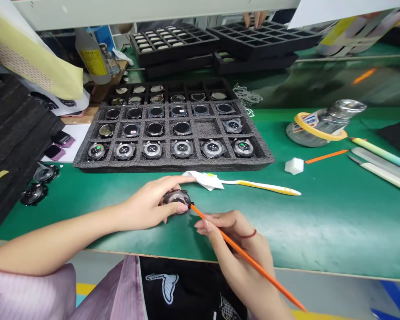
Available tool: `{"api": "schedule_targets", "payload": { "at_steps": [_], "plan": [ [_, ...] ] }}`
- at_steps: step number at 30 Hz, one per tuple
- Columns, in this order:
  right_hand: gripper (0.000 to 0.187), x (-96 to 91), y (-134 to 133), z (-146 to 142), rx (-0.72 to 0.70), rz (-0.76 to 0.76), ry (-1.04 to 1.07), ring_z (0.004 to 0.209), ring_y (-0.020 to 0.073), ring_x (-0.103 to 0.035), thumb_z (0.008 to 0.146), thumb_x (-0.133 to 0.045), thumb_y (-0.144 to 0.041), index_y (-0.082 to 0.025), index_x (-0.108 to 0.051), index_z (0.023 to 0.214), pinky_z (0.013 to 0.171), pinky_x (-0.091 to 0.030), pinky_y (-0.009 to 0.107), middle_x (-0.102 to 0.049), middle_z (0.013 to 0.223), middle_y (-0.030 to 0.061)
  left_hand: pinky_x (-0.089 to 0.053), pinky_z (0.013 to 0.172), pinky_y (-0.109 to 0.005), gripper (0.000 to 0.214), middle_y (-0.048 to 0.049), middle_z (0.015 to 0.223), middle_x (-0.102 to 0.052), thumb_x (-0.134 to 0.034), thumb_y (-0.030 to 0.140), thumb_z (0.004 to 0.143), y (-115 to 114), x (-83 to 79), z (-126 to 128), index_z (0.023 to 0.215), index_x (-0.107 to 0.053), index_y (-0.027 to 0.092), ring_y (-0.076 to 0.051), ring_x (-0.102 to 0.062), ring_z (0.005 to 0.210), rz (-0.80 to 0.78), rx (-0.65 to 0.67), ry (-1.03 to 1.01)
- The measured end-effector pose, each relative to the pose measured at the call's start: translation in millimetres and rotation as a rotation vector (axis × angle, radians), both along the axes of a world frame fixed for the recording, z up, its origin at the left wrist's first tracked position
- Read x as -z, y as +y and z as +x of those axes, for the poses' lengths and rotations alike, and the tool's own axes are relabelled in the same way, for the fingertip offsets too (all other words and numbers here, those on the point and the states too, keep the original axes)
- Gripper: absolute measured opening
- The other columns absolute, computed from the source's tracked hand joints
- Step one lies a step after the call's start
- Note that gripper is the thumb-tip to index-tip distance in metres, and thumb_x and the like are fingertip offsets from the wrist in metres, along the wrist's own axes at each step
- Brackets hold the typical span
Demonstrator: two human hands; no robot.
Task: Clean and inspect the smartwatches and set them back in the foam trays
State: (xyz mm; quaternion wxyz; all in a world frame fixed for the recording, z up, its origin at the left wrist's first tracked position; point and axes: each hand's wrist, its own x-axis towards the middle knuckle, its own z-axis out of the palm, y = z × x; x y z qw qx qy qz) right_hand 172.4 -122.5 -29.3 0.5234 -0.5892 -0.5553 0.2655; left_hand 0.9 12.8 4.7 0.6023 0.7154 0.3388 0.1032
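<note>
On the green bench top, my left hand (143,202) grips a round dark watch body (177,196), thumb across its face and fingers around the far side. A pencil-like grip in my right hand (242,242) holds a slim orange stick (263,270). The stick's tip touches or nearly touches the right edge of the watch body; exact contact cannot be made out. Just beyond the left fingertips lies a crumpled white tissue (205,180) over the head end of a white and yellow toothbrush (266,186).
Behind the hands sits a black foam tray (173,167) with several watch bodies in compartments. A glass bottle (315,126), a white block (294,166), and another orange stick (326,156) are at right. Two loose watches (34,194) lie left. A co-worker's fingers (255,18) reach into a far tray.
</note>
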Motion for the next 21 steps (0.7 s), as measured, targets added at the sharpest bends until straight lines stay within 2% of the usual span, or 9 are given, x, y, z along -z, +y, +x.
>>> {"api": "schedule_targets", "payload": {
  "at_steps": [3, 6, 9, 15, 21],
  "plan": [
    [0.008, -2.8, 2, 7, -0.034, 0.018, 0.054, 0.076, 0.0135, -0.078, 0.097, -0.061, -0.017, -0.024, -0.063, 0.094, 0.069, -0.062, 0.02, -0.078, 0.084, 0.0011, -0.055, 0.052, -0.022, 0.026, -0.0039, 0.101, -0.062, -0.067, 0.031, 0.089, -3, -2.0, 1, 0.112, -0.068, 0.018, -0.011, -0.064, 0.069, -0.03, 0.011, -0.011],
    [0.009, -9.5, 3, 11, -0.059, 0.073, 0.016, 0.077, 0.0127, -0.077, 0.095, -0.063, -0.016, -0.025, -0.062, 0.093, 0.069, -0.061, 0.018, -0.077, 0.084, -0.0004, -0.048, 0.054, -0.02, 0.029, -0.0013, 0.084, -0.071, -0.082, 0.03, 0.077, -6, -2.4, 4, 0.098, -0.067, 0.016, -0.011, -0.064, 0.066, -0.065, -0.051, -0.001],
    [0.013, -17.3, 9, 13, -0.118, 0.09, -0.064, 0.078, 0.0101, -0.076, 0.093, -0.064, -0.013, -0.025, -0.06, 0.091, 0.07, -0.059, 0.015, -0.077, 0.085, -0.0029, -0.045, 0.057, -0.019, 0.035, -0.0015, 0.081, -0.077, -0.089, 0.026, 0.069, -8, -0.7, 5, 0.09, -0.063, 0.016, -0.012, -0.068, 0.07, -0.081, -0.083, -0.008],
    [0.014, -16.0, 11, 20, -0.164, 0.071, -0.104, 0.077, 0.008, -0.075, 0.094, -0.061, -0.011, -0.024, -0.058, 0.091, 0.071, -0.058, 0.013, -0.075, 0.085, -0.0042, -0.052, 0.052, -0.021, 0.034, -0.0017, 0.081, -0.078, -0.085, 0.026, 0.074, -4, 3.8, 7, 0.091, -0.057, 0.018, -0.013, -0.069, 0.061, -0.213, -0.089, -0.025],
    [0.013, -1.7, 0, 15, -0.062, 0.078, -0.106, 0.08, 0.0103, -0.075, 0.095, -0.059, -0.011, -0.024, -0.058, 0.094, 0.069, -0.058, 0.015, -0.074, 0.083, -0.0018, -0.055, 0.05, -0.023, 0.034, -0.0021, 0.082, -0.078, -0.083, 0.029, 0.077, -2, 5.6, 7, 0.091, -0.054, 0.019, -0.012, -0.068, 0.057, -0.191, -0.057, -0.003]
  ]
}}
